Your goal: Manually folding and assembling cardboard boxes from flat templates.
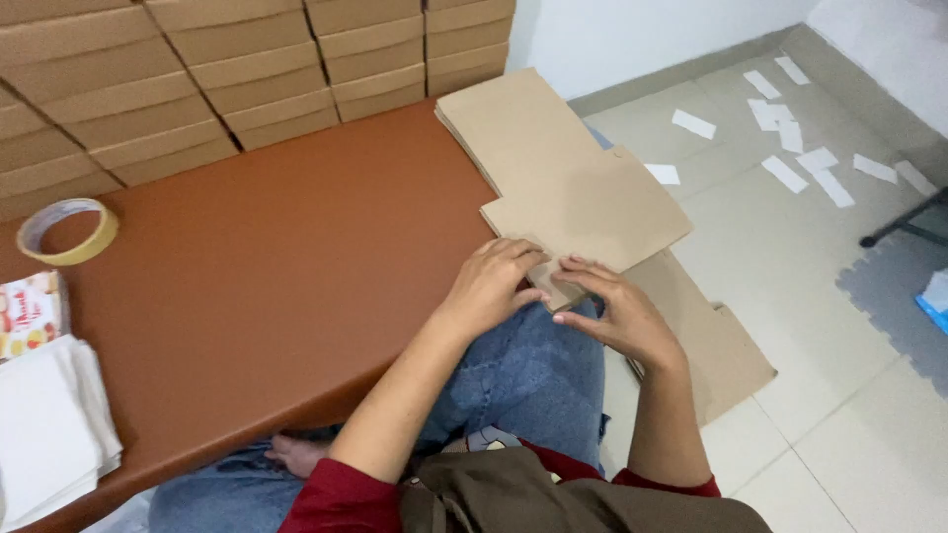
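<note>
Fingers (533, 259) of both hands pinch flat cardboard sheet (573, 188) w/ tape roll (67, 230) well apart.

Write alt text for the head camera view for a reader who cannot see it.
A seated person's left hand and right hand grip the near corner of a flat brown cardboard sheet lying on top of a stack at the edge of a brown table. Folded cardboard boxes are piled behind, a tape roll lies at the left, and white paper strips litter the tiled floor.
</note>
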